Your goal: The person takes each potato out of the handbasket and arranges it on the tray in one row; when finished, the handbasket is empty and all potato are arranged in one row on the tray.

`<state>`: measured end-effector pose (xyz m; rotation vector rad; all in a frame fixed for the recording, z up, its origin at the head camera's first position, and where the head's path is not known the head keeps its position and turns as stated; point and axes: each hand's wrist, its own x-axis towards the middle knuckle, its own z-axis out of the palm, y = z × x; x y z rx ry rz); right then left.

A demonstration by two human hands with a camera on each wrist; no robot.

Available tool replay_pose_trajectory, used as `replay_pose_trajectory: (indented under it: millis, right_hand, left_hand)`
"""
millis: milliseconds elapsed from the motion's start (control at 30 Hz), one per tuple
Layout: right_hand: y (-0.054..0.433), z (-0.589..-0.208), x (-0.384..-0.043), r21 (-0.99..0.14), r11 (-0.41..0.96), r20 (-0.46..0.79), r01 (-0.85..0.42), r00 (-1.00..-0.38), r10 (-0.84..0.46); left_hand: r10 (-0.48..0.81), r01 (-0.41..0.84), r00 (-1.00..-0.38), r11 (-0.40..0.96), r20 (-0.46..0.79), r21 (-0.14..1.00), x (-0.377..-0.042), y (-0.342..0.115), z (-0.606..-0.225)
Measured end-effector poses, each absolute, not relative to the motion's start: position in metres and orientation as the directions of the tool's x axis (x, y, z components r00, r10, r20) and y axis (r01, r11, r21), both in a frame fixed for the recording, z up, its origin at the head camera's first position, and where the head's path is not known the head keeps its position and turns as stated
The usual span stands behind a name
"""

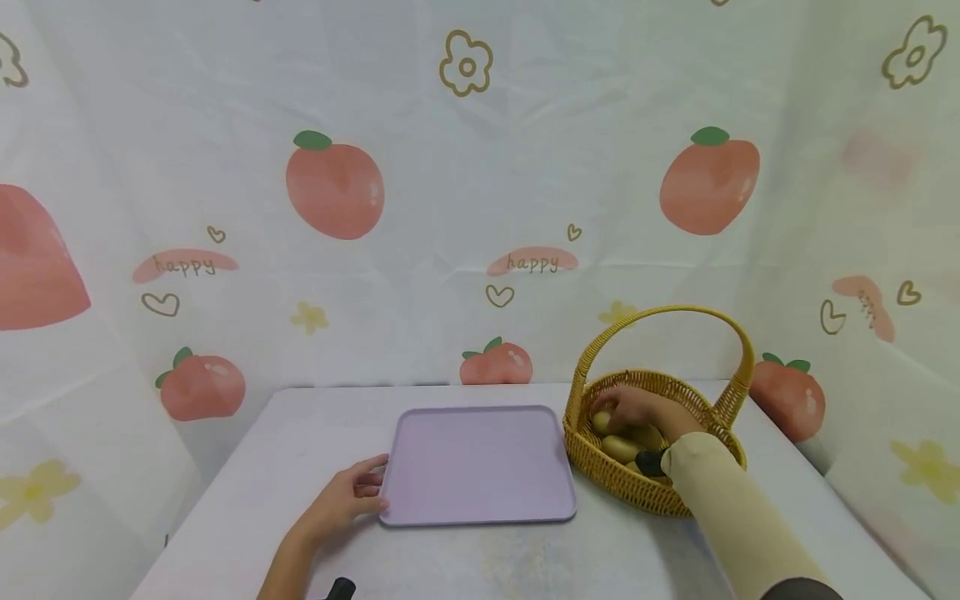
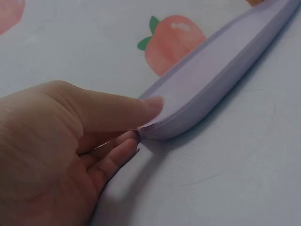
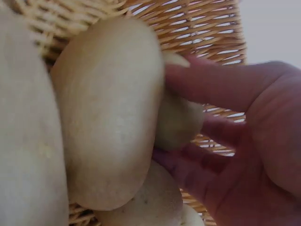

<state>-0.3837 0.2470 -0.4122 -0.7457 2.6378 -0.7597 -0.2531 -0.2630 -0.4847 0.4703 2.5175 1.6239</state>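
A pale purple rectangular tray [image 1: 480, 467] lies flat on the table. At its left edge my left hand [image 1: 341, 498] pinches the rim; in the left wrist view the thumb [image 2: 153, 107] lies over the rim and the fingers touch it from below. My right hand [image 1: 636, 408] reaches inside a wicker basket [image 1: 622, 485] that holds several potatoes [image 1: 621, 448]. From the right wrist view, its thumb and fingers grip a potato [image 3: 179, 123], partly hidden behind a larger potato [image 3: 110, 113] nearer the camera.
The basket's tall arched handle [image 1: 675, 309] rises above the right forearm. Right of the tray, the basket stands close to its edge. A white table [image 1: 330, 425] carries both, and a printed cloth [image 1: 420, 275] hangs behind and at the sides.
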Motion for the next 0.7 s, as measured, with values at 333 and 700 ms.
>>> replay_pose_trajectory:
  millis: [333,700]
  right_hand:
    - [0.24,-0.404,-0.379,-0.552,0.733,-0.181,-0.398,-0.801,-0.571]
    - [0.244,-0.396,-0.371,-0.636,0.712,-0.19,-0.297,-0.834,-0.518]
  left_hand:
    - [0.288,0.178,-0.957,0.455,0.045,0.873,-0.251,-0.262,-0.484]
    - [0.309,0.197,-0.949,0.435,0.06,0.879,-0.251,-0.262,-0.486]
